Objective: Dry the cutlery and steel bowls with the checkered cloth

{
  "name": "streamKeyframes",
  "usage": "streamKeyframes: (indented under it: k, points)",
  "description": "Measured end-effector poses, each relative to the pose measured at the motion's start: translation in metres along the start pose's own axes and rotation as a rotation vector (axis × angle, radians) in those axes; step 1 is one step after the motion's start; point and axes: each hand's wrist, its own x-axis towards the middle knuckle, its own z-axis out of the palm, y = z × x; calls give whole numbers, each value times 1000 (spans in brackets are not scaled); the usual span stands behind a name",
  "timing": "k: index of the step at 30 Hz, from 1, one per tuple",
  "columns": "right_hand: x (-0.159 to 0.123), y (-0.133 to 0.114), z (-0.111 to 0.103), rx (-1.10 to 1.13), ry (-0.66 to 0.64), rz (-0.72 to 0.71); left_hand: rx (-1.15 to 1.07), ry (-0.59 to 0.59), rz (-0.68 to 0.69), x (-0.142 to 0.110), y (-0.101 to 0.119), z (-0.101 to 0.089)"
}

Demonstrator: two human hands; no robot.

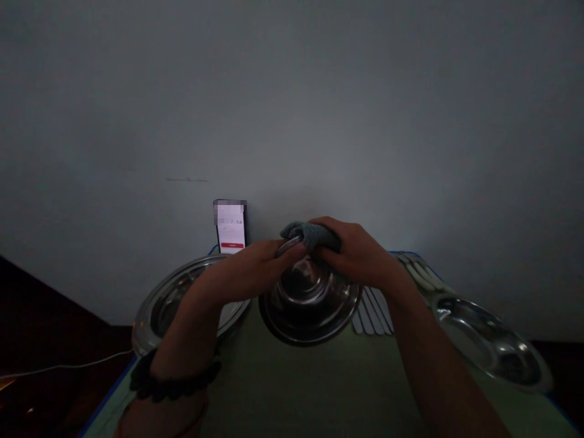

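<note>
A shiny steel bowl (310,310) is tilted up towards me over the middle of the table. My left hand (255,267) grips its upper rim, fingers closed on the metal edge. My right hand (360,252) is closed on a grey cloth (310,234) and presses it against the top of the bowl's rim, right beside my left fingertips. A dark bead bracelet (173,380) sits on my left wrist.
A large steel plate (157,310) lies at the left, partly under my left arm. Another steel plate (493,344) lies at the right. White striped mat or cutlery (374,310) lies between. A lit phone (231,228) leans on the wall. A white cable (68,367) trails left.
</note>
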Motion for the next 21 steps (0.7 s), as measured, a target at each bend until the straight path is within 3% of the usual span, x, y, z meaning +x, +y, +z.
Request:
streamKeyframes:
  k: [21]
  points:
    - [2, 4, 2, -57, 44, 171, -22, 65, 23, 4, -4, 0]
